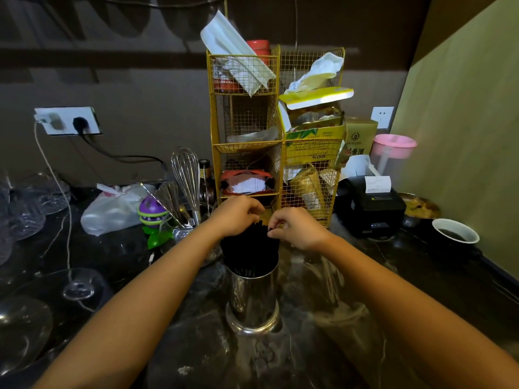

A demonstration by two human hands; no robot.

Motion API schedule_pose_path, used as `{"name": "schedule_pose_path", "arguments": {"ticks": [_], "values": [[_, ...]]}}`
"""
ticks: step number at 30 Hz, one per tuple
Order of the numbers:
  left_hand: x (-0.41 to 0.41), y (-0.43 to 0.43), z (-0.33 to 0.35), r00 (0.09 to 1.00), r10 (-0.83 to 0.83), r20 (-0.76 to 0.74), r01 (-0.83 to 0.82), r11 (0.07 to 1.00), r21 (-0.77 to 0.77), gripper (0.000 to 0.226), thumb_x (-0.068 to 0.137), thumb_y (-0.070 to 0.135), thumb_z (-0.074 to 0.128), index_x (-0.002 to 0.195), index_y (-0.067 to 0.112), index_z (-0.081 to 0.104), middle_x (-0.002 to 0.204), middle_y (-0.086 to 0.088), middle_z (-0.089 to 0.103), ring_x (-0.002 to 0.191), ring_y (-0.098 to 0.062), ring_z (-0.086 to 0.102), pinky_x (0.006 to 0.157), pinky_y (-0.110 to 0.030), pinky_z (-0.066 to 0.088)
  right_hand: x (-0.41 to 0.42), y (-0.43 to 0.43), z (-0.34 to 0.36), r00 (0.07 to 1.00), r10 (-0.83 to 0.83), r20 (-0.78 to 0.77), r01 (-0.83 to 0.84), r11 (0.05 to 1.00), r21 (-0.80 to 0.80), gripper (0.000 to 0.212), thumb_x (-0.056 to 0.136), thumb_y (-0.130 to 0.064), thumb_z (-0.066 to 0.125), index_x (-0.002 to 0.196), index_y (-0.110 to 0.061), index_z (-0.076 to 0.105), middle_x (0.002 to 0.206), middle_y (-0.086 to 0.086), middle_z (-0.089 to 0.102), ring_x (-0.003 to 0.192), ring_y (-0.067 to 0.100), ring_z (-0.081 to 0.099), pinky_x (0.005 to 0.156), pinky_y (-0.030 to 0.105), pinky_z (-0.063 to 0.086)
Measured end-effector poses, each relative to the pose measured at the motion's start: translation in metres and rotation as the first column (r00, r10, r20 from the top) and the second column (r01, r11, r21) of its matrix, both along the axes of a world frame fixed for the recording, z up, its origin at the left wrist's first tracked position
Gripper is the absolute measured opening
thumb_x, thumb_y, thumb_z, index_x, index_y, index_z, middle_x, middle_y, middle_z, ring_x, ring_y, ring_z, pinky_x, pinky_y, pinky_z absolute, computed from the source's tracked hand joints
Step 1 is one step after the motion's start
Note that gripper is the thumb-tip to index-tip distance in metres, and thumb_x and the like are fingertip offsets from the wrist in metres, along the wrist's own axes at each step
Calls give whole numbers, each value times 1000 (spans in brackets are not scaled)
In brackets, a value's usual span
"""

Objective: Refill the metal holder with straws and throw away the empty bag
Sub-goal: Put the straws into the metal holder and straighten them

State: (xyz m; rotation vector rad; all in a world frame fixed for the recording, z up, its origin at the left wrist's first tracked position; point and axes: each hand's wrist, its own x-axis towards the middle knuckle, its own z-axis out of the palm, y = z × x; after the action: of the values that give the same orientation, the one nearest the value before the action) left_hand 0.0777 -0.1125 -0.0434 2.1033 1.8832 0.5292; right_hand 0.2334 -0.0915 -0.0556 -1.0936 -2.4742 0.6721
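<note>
A shiny metal holder (252,299) stands upright on the dark marble counter (421,279), in the middle of the view. A thick bundle of black straws (250,248) sticks out of its top. My left hand (236,214) pinches the top left of the bundle. My right hand (295,226) pinches its top right, fingertips close to the left hand's. A thin clear bag around the straws may be what the fingers hold; I cannot tell in this light.
A yellow wire rack (276,136) full of packets stands right behind the holder. Whisks (186,178), a purple toy (151,211) and a white plastic bag (112,209) sit left. Glassware (25,214) crowds the far left. A black receipt printer (370,206) and a cup (455,231) sit right.
</note>
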Motion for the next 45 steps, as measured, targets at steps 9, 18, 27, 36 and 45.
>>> {"name": "schedule_pose_path", "arguments": {"ticks": [9,18,27,36,45], "values": [[-1,9,1,992,-125,-4,124,987,-105,15,83,12,57,95,7,65,101,-10,67,87,-13,53,79,-27,38,0,2,-2,1000,-20,-24,19,998,-56,4,83,-16,62,80,-15,59,86,1,56,63,0,45,54,15,33],[-10,4,9,994,-100,-49,101,995,12,11,86,14,53,89,8,62,84,0,56,81,-13,50,73,-27,36,-2,0,9,988,-45,-149,30,994,-106,15,85,-15,58,72,-19,51,63,-3,52,46,0,52,39,7,37],[-3,-17,70,984,-172,56,153,958,243,11,84,19,56,84,9,61,68,10,52,71,-14,52,69,-30,42,-8,-5,44,880,-60,-472,-19,987,-160,14,85,-12,59,74,-17,51,55,-4,56,42,2,53,38,16,40],[7,-29,100,929,-259,264,131,898,421,7,83,17,58,76,15,56,66,8,54,54,6,53,51,-7,43,-11,-18,75,800,-9,-600,15,1000,5,16,83,-6,59,85,-20,52,61,-3,60,44,-1,58,42,13,47],[13,-64,95,782,-307,542,28,887,461,19,86,14,53,67,14,55,58,-2,55,42,-1,54,44,-10,43,-2,-28,114,669,26,-743,89,989,115,10,83,-4,59,93,-8,58,67,0,60,46,-1,59,44,12,48]]}}
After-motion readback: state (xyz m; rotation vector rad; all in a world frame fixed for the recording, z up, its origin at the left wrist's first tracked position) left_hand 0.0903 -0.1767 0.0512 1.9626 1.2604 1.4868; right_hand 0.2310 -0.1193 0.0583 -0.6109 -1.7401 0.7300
